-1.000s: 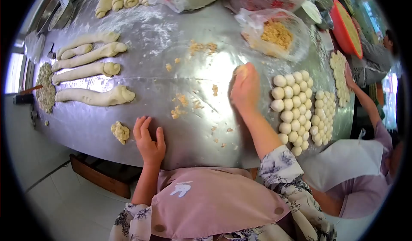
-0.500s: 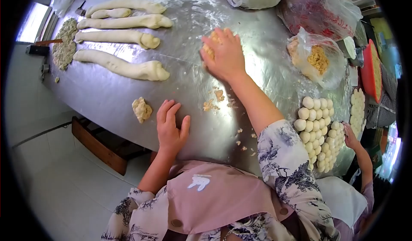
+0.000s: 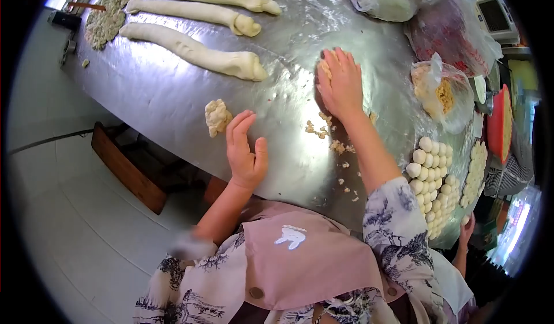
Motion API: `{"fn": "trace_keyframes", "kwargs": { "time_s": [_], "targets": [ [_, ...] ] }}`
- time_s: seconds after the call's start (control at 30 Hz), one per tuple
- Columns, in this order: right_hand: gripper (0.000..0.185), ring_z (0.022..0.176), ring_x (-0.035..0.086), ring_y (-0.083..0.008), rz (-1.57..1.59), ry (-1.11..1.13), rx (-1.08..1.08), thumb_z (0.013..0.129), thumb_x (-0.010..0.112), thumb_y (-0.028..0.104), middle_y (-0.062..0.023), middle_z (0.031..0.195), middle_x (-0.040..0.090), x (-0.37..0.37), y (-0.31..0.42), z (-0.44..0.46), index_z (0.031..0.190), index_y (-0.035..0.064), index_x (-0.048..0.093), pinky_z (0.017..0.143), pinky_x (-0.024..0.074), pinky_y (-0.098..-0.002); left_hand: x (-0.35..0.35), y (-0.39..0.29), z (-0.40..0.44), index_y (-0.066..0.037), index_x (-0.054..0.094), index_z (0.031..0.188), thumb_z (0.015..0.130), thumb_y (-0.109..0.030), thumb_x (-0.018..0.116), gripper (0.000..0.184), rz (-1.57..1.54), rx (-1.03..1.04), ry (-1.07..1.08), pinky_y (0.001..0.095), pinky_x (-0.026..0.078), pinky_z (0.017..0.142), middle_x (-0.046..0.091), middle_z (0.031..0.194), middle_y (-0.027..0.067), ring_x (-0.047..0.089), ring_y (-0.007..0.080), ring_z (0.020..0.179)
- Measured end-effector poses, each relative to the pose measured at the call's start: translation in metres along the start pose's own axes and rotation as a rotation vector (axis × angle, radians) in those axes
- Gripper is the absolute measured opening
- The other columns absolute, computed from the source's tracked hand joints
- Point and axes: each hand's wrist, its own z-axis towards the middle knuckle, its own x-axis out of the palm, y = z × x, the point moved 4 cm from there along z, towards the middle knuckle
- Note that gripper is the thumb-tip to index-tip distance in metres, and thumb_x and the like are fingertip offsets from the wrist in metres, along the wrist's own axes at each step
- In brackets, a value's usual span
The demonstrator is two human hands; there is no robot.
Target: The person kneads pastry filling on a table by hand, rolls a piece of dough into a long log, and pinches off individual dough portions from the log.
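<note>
The right grip point(image 3: 341, 84) lies palm down on the tabletop point(image 3: 291, 177), right of centre, with its fingers stretched to the far side and lying nearly together. A pale yellow clump point(image 3: 326, 70) shows at the left edge of those fingers, mostly covered by them; whether they pinch it or only press over it, I cannot tell. Crumbs point(image 3: 317, 126) are scattered on the near side of the wrist, and smaller bits trail on toward the near edge.

The left grip point(image 3: 247, 153) is spread, thumb well apart from the fingers, at the near edge of the tabletop. A rough dough lump point(image 3: 217, 118) sits just beside its fingertips, on the far left side. Farther left lie long dough rolls point(image 3: 196, 51), and near the right edge of the tabletop stand rows of dough balls point(image 3: 426, 177). An open plastic bag point(image 3: 424, 87) with crumbly yellow filling point(image 3: 444, 96) is on the right, well apart from the right grip.

Beyond it, a large plastic bag point(image 3: 444, 32) carries red printing, too blurred to read. The pink apron point(image 3: 314, 266) bears a white rabbit patch point(image 3: 290, 237); the small marking above the patch cannot be read.
</note>
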Motion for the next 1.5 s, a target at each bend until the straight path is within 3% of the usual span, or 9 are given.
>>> {"fn": "trace_keyframes", "kwargs": {
  "time_s": [0.33,0.6,0.73,0.83,0.93,1.07,1.27,1.37,1.5],
  "targets": [
    [0.053,0.140,0.038,-0.0423,-0.051,0.003,-0.084,0.092,0.060,0.032,-0.0188,0.147,0.048,0.020,0.073,-0.018,0.139,0.0083,0.057,0.118,0.0257,-0.0545,-0.002,-0.007,0.004,0.002,0.056,0.125,0.096,-0.018,0.057,0.035,0.058,0.048,-0.020,0.0426,0.043,0.102,0.055,0.128,0.0221,0.055,0.0377,0.117],
    [0.051,0.137,0.044,-0.0385,0.065,0.124,-0.253,0.085,0.066,0.025,-0.0163,0.142,0.053,-0.015,0.114,-0.107,0.133,0.0090,0.060,0.115,0.0325,-0.0517,0.000,-0.009,0.003,0.003,0.060,0.120,0.099,-0.012,0.050,0.028,0.110,0.058,-0.031,0.0390,0.046,0.101,0.060,0.123,0.0191,0.057,0.0322,0.116],
    [0.051,0.139,0.039,-0.0441,-0.224,0.124,0.016,0.087,0.065,0.034,-0.0176,0.147,0.047,-0.043,0.063,-0.154,0.135,0.0174,0.060,0.112,0.0266,-0.0664,0.002,-0.008,0.004,0.003,0.060,0.119,0.099,-0.009,0.050,0.026,0.123,0.082,-0.018,0.0374,0.048,0.097,0.060,0.121,0.0186,0.058,0.0313,0.113],
    [0.056,0.141,0.024,-0.0544,-0.277,0.081,0.244,0.086,0.065,0.043,-0.0268,0.153,0.033,-0.053,0.021,-0.143,0.137,0.0198,0.059,0.107,0.0210,-0.0763,0.003,-0.005,0.002,0.003,0.061,0.119,0.098,-0.007,0.050,0.025,0.098,0.057,0.005,0.0366,0.049,0.096,0.061,0.120,0.0180,0.058,0.0307,0.112],
    [0.055,0.140,0.027,-0.0535,-0.113,0.054,0.241,0.088,0.064,0.042,-0.0293,0.150,0.036,-0.040,0.002,-0.107,0.137,0.0177,0.059,0.109,0.0224,-0.0727,0.003,-0.008,0.004,0.003,0.061,0.118,0.097,-0.006,0.051,0.024,0.102,0.060,0.033,0.0364,0.049,0.096,0.061,0.119,0.0175,0.059,0.0303,0.111],
    [0.052,0.136,0.038,-0.0474,-0.149,-0.081,0.114,0.089,0.063,0.035,-0.0252,0.146,0.045,-0.017,0.017,-0.083,0.136,0.0144,0.059,0.114,0.0272,-0.0618,0.003,-0.011,0.004,0.002,0.063,0.115,0.097,-0.005,0.051,0.023,0.114,0.055,0.014,0.0367,0.048,0.096,0.063,0.117,0.0166,0.060,0.0299,0.108],
    [0.041,0.130,0.047,-0.0398,0.061,0.070,-0.139,0.088,0.065,0.029,-0.0183,0.138,0.054,-0.042,0.040,-0.137,0.127,0.0130,0.066,0.110,0.0362,-0.0556,0.005,-0.012,0.005,0.001,0.063,0.113,0.095,-0.007,0.055,0.021,0.126,0.049,0.065,0.0398,0.049,0.093,0.063,0.116,0.0195,0.060,0.0349,0.107],
    [0.042,0.131,0.048,-0.0380,-0.037,0.075,-0.115,0.090,0.064,0.028,-0.0175,0.138,0.054,-0.053,0.004,-0.149,0.129,0.0129,0.064,0.110,0.0358,-0.0556,0.006,-0.011,0.006,0.001,0.063,0.113,0.095,-0.006,0.055,0.021,0.147,0.079,0.088,0.0389,0.050,0.092,0.063,0.115,0.0194,0.060,0.0344,0.106],
    [0.040,0.127,0.049,-0.0407,-0.084,-0.118,0.026,0.093,0.061,0.029,-0.0180,0.133,0.058,-0.045,-0.027,-0.111,0.128,0.0106,0.064,0.108,0.0364,-0.0547,0.009,-0.014,0.006,0.001,0.062,0.112,0.095,-0.006,0.055,0.020,0.140,0.057,0.080,0.0383,0.050,0.090,0.063,0.114,0.0192,0.061,0.0339,0.104]
  ]
}}
